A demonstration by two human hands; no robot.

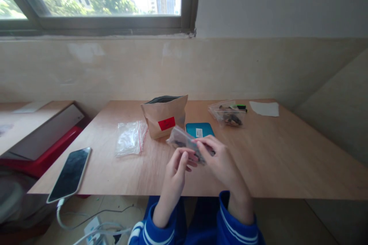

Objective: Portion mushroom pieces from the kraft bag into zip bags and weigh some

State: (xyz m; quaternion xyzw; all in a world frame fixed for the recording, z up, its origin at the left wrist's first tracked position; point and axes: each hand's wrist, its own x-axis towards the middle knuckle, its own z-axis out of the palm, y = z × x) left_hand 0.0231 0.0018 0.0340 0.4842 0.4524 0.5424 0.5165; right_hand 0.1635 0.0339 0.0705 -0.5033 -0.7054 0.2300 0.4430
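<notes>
Between both hands, above the front middle of the table, I hold a small clear zip bag [181, 136] with dark bits inside; what they are is too blurred to tell. My left hand [179, 166] has its fingers curled under the bag's lower side. My right hand [214, 153] pinches the bag's upper edge near its right end. Just behind the bag stands a brown kraft paper pouch [153, 122], upright with its top open and a red label on its front. A blue tin [205, 127] with a white sticker lies behind my right hand, partly covered by it.
Flat clear zip bags [128, 138] lie left of the pouch. Filled zip bags [230, 115] and a green-and-black pen [241, 107] are at the back right, beside a white paper piece [264, 108]. A phone [70, 174] with a charging cable lies at the table's left front edge.
</notes>
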